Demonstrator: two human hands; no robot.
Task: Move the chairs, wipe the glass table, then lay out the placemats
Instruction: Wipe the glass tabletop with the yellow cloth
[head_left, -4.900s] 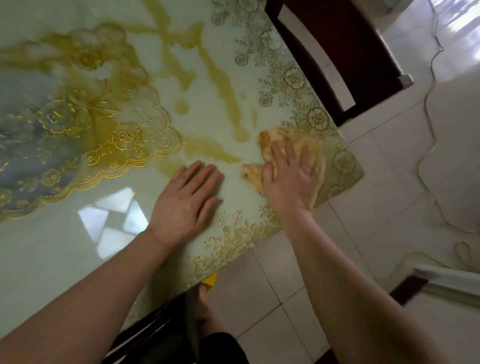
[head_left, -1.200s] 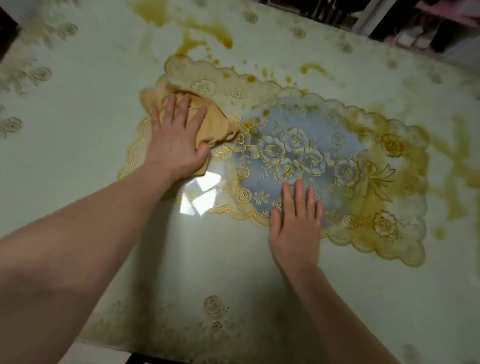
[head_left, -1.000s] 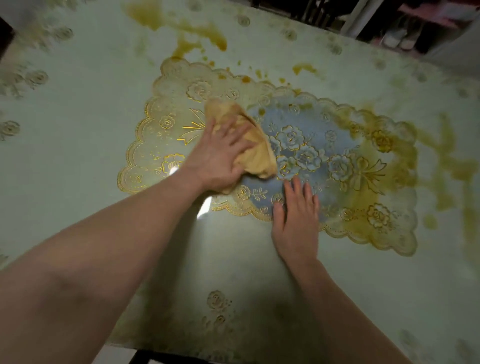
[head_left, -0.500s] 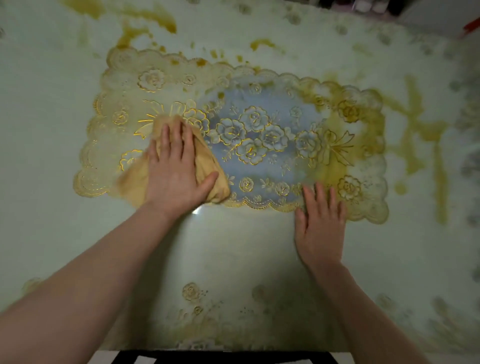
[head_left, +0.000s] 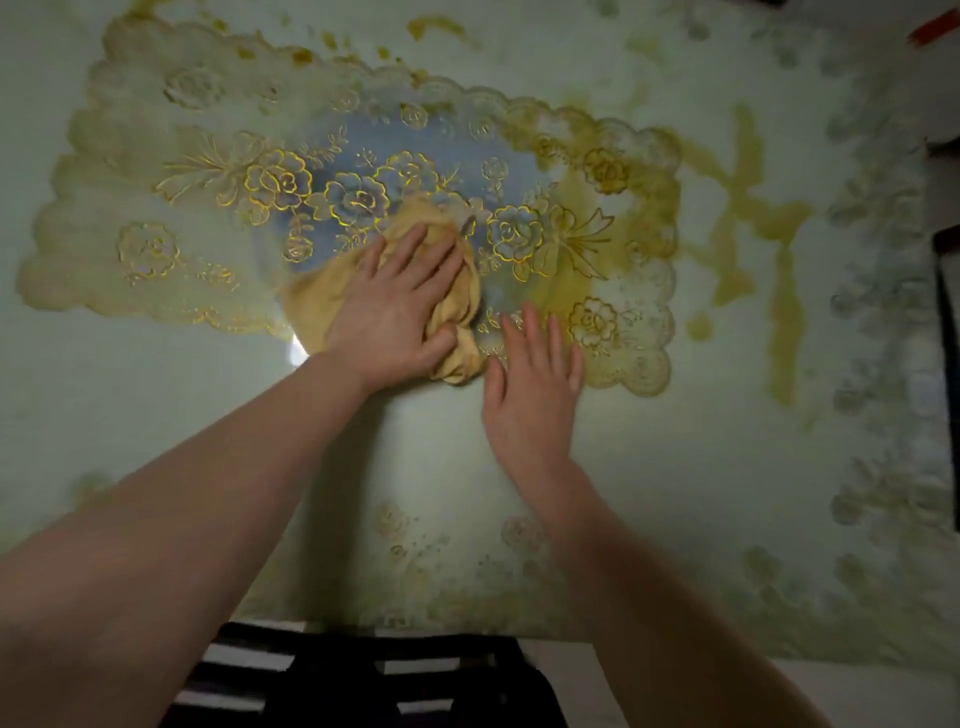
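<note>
No words, labels, brands or numbers can be read; the glass table (head_left: 156, 395) shows only gold floral patterning.

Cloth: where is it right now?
Head view, centre: the yellow cloth lies under the left hand at the near edge of the floral mat, just left of the right hand.

At the top right corner I see a small red-orange thing (head_left: 935, 28), cut off by the frame; I cannot tell what it is. Along the right side, past the edge of the counter (head_left: 675, 467), a dark shape (head_left: 949, 338) runs down the frame, too dim to name. Below the near edge of the counter, on the right, a strip of pale floor (head_left: 857, 696) shows. At the bottom middle I see dark and light stripes (head_left: 291, 670), and beside them dark clothing (head_left: 415, 701), both blurred.
</note>
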